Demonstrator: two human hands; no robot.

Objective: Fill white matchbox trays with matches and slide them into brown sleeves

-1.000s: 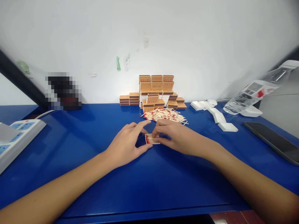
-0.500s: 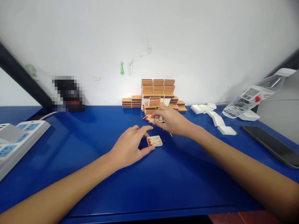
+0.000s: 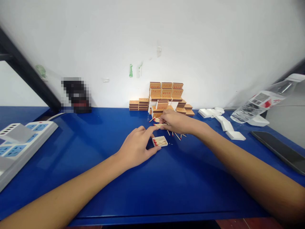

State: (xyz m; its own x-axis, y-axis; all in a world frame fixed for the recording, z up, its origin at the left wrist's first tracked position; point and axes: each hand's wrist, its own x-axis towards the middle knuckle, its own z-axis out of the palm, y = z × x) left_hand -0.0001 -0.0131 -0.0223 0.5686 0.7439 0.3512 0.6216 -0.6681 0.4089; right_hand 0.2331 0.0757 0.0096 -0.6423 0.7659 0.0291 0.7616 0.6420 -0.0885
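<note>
A small white matchbox tray lies on the blue table, holding red-tipped matches. My left hand steadies the tray from its left side, thumb at the near edge and fingers at the far edge. Its index finger reaches past the tray toward my other hand. Just beyond, my right hand pinches a few matches whose red heads point left. Loose matches are scattered under and around that hand, partly covered by it. Orange matchboxes stand stacked behind, against the wall.
Lower matchbox stacks flank the main one. To the right are white trays, a tilted plastic bottle and a dark phone. A power strip with a plugged-in charger sits at the left; a pixelated dark object stands near the wall.
My right hand has closed on a few matches and drawn them slightly nearer, while more matches show spread below it. The left hand stays at the tray. The whole view has shifted slightly.
</note>
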